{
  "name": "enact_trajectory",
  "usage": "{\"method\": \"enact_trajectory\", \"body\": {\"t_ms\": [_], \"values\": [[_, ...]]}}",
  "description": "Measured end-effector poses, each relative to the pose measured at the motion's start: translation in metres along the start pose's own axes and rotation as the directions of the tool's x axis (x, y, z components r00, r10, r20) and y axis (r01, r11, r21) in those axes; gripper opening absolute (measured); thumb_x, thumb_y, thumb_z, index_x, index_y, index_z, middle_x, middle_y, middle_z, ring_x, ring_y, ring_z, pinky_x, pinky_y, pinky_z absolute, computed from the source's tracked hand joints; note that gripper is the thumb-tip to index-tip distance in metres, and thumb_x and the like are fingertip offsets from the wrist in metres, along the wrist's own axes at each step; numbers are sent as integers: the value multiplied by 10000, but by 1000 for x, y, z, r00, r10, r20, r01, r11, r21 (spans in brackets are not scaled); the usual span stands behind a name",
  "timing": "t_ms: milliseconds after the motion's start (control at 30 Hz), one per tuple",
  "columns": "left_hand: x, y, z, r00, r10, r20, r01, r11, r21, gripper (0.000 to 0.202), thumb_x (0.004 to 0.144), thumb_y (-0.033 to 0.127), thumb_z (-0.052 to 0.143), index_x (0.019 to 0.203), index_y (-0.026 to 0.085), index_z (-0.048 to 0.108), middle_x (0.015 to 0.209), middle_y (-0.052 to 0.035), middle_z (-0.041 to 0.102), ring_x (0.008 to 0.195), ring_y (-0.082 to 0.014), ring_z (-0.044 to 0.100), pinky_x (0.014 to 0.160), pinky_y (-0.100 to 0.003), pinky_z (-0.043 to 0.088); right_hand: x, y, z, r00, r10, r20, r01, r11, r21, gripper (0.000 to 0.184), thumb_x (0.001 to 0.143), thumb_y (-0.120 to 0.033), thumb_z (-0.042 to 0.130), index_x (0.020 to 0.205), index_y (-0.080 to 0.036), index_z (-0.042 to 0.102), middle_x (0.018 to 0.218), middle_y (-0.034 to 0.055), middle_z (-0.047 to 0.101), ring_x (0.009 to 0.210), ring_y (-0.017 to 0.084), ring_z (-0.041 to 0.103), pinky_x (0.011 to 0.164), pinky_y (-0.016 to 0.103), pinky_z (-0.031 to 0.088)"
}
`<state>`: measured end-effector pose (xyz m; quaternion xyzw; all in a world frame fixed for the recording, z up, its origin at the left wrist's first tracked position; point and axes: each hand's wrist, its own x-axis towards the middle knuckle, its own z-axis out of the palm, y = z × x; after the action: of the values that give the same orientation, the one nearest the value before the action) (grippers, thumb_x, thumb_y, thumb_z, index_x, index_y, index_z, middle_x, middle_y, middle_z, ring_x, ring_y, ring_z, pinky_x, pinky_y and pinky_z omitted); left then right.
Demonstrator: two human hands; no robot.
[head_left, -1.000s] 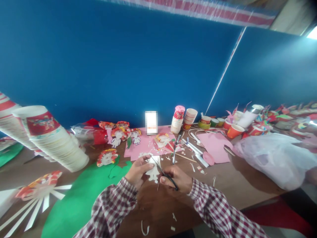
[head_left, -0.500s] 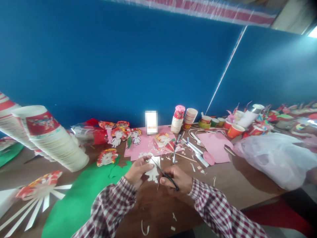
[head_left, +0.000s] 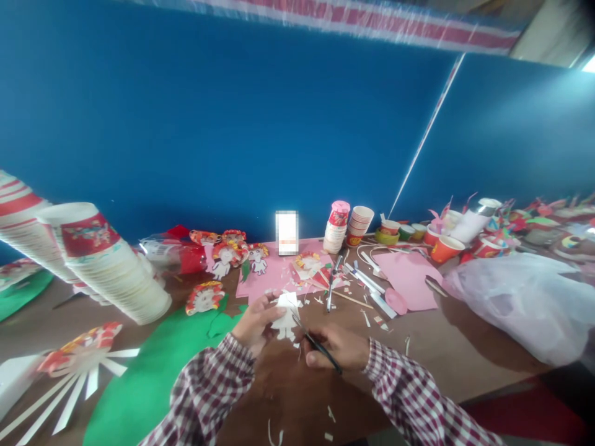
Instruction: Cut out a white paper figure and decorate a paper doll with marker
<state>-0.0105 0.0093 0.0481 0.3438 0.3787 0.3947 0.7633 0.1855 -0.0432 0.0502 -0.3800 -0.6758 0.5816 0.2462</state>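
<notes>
Between the fingers of my left hand (head_left: pixel 255 323) is a white paper cutout (head_left: pixel 286 316) shaped like a small figure, held by its left edge above the brown table (head_left: pixel 283 384). My right hand (head_left: pixel 337 347) is closed around the dark handles of a pair of scissors (head_left: pixel 320 350). The blades point up and left, at the right edge of the cutout. Fingers partly hide the handles. Beyond the cutout, pink paper sheets (head_left: pixel 267 269) lie under paper scraps. Two decorated paper figures (head_left: pixel 222 263) rest at the left of those sheets.
Tall stacked paper cups (head_left: pixel 116 272) lean at left beside green paper (head_left: pixel 149 365). A fan of white strips (head_left: pixel 69 390) lies near them. Smaller cup stacks (head_left: pixel 335 229) stand by the blue wall (head_left: pixel 279 124). A knife-like tool (head_left: pixel 332 282) and a white plastic bag (head_left: pixel 520 303) lie right.
My right hand has moved slightly right and down with the scissors, so the blades sit lower along the cutout's right side. My left hand keeps its hold. The view has shifted slightly.
</notes>
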Motion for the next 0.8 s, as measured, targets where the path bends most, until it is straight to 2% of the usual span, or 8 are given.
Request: {"method": "enact_trajectory", "body": {"t_ms": [167,267,333,400,467,600,800], "values": [[1,7,-3,981,109,-159,-118,992,-46,410,602,205,730,935,163,496,684,0,640,525,-123,599,424,-208,456,-8,14,-5,997,62,48,-64,997,39,343,706,-321,688,994,-154,605,769,2,560,670,107,525,617,216,422],[-3,12,0,966,125,-226,-147,985,-85,378,592,171,732,888,172,497,703,8,647,535,-115,606,429,-198,465,-7,27,-7,994,94,-62,-88,992,94,325,690,-344,702,931,-148,604,671,-31,507,559,73,453,520,188,370],[-6,14,5,970,119,-213,-140,986,-89,371,588,165,733,883,169,509,685,12,643,518,-110,599,417,-193,458,-2,29,-6,967,101,-233,-63,984,167,346,684,-372,705,915,-146,581,627,-49,468,510,62,407,474,185,337],[-9,12,11,982,105,-159,-117,991,-71,367,593,183,737,893,159,525,669,5,643,507,-113,595,411,-193,454,6,23,-3,906,69,-418,24,977,214,363,667,-377,719,907,-152,564,642,-45,474,535,73,423,486,193,352],[-10,7,16,990,105,-99,-111,992,-55,381,594,206,744,906,150,533,700,-16,657,538,-129,611,438,-206,471,14,12,0,864,7,-504,117,970,214,372,665,-363,722,930,-160,558,719,-18,524,607,91,468,533,205,382],[-10,-7,24,989,126,-77,-131,990,-51,467,565,204,765,959,167,517,811,-34,674,597,-140,633,475,-209,486,27,-6,7,859,-37,-510,199,943,266,356,668,-367,710,914,-160,556,697,-23,526,574,87,464,530,212,391],[-9,-17,24,988,139,-72,-141,989,-32,517,555,217,773,990,177,497,852,-38,668,558,-138,623,453,-224,482,30,-5,12,846,-109,-522,278,925,258,347,651,-321,724,897,-164,537,725,-10,555,610,112,516,565,228,435]]}}
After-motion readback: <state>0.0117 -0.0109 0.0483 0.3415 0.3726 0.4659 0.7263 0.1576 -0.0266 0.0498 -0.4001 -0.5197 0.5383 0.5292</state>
